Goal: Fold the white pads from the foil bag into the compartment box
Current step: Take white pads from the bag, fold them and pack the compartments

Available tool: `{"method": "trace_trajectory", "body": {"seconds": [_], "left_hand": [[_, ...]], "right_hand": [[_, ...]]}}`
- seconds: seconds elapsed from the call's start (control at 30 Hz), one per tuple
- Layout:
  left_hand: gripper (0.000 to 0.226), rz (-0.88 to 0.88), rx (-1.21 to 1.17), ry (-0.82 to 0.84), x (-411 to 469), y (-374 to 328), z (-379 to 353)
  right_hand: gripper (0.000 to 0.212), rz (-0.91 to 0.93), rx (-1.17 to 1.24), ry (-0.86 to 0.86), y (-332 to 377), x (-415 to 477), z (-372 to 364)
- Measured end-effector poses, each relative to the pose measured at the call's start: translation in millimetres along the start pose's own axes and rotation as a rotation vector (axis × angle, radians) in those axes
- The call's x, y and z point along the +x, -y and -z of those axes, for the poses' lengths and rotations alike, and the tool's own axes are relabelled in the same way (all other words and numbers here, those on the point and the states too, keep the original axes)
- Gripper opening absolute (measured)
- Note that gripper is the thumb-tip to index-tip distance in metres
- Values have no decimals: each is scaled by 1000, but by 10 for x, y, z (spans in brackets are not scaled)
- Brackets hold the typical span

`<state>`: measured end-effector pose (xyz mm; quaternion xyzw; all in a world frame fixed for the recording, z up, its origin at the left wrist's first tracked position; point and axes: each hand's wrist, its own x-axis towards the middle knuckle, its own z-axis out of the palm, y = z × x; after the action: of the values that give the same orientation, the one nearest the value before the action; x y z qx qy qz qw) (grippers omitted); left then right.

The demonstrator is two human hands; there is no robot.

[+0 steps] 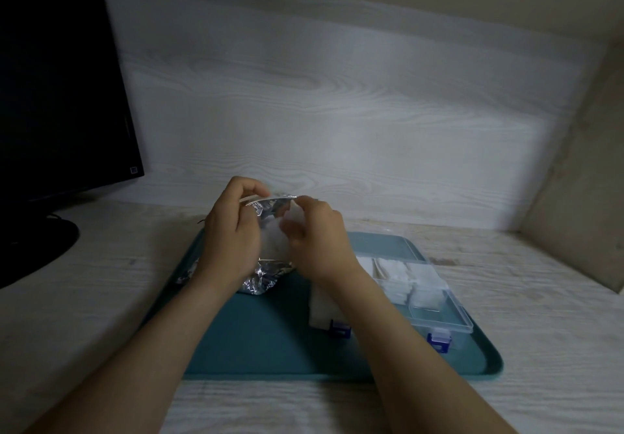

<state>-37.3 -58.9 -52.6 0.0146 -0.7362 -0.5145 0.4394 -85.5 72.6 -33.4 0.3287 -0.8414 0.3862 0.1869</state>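
Head view: we look down on a pale wood-grain surface (101,285) that carries a teal tray (253,335).
Foil bag: the crumpled foil bag (266,276) stands at the tray's far left part, mouth upward, with its bottom on the tray.
Left hand: our left hand (229,231) wraps the bag's left side. Its grip pinches the top edge of the mouth between thumb and fingers.
Right hand: our right hand (317,241) sits at the right side of the mouth. Its grip is pinched on a white pad (293,212), which is blurred and lies right at the opening.
Between the hands: more white shows inside the bag, too blurred for us to count.
Compartment box: the clear compartment box (439,285) lies on the tray's right half, partly under our right forearm. It has two blue latches (439,339) on its near edge, and we cannot tell how its lid stands.
Stored pads: folded pads (398,280) fill the box's middle compartments.
Monitor: a dark monitor (60,95) stands far left on the surface, well apart from the tray.
Backdrop: a pale wood-grain wall panel (337,112) rises behind the surface.
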Motion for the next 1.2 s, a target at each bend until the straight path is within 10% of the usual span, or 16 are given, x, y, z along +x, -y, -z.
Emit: {"method": "trace_trajectory", "body": {"seconds": [0.37,0.6,0.97,1.2], "left_hand": [[35,-94,223,55,-38,40,8],[30,-71,171,147,-114,-222,-55],[26,-538,478,96,-352,-477,-265],[16,-230,101,227,-482,-671,-311]], "right_hand": [[11,-227,550,-315,-117,45,189],[17,-239,715,-266,-119,-47,487],[23,-277,834,-65,-280,-363,849],[22,-252,886,23,-290,-420,881]]}}
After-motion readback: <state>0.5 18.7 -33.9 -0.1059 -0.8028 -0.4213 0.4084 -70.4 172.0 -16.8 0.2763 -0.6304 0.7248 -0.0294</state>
